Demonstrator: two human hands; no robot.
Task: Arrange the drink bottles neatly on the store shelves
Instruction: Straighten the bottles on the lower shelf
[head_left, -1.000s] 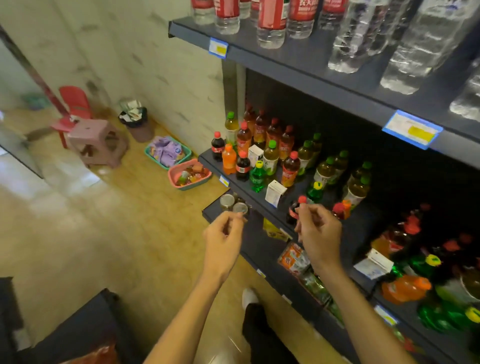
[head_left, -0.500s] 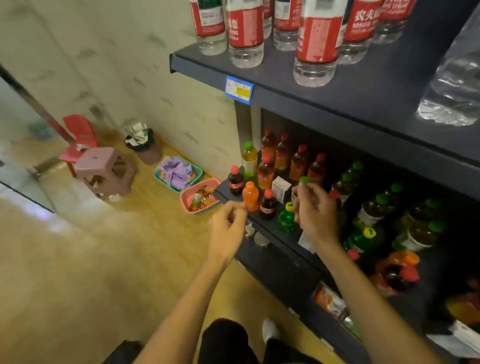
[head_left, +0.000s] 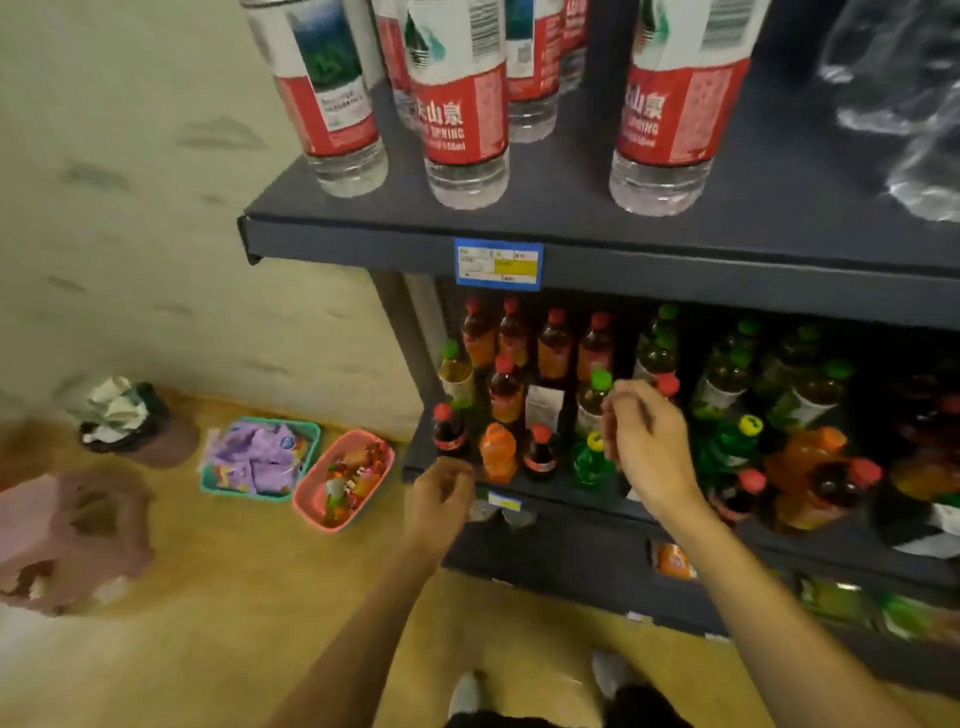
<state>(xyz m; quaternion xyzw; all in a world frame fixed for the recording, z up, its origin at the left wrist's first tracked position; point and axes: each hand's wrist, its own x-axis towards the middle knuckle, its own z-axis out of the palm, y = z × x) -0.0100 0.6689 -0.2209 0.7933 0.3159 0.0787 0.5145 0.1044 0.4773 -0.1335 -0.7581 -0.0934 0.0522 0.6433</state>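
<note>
1. Top shelf (head_left: 571, 223): three red-labelled water bottles (head_left: 464, 104) in the front row, more behind, number unclear. All upright, long axis vertical, caps out of frame.
2. Middle shelf (head_left: 566, 493): small drink bottles upright, caps up. Front row from the left: one dark cola bottle (head_left: 448, 430), one orange bottle (head_left: 497, 451), a second cola bottle (head_left: 539, 451), one green bottle (head_left: 589, 460). Red-capped tea bottles (head_left: 555, 345) behind, at least six; green-capped ones to the right, count blurred.
3. Left hand (head_left: 438, 501): fingers curled inward at the shelf's front edge, below the first cola bottle; holds nothing visible.
4. Right hand (head_left: 647, 441): raised among the bottles, fingers loosely bent near a green cap (head_left: 601, 380); contact cannot be told.
5. Floor: two baskets, teal (head_left: 306, 441) and pink (head_left: 311, 501); one bin (head_left: 127, 421).
</note>
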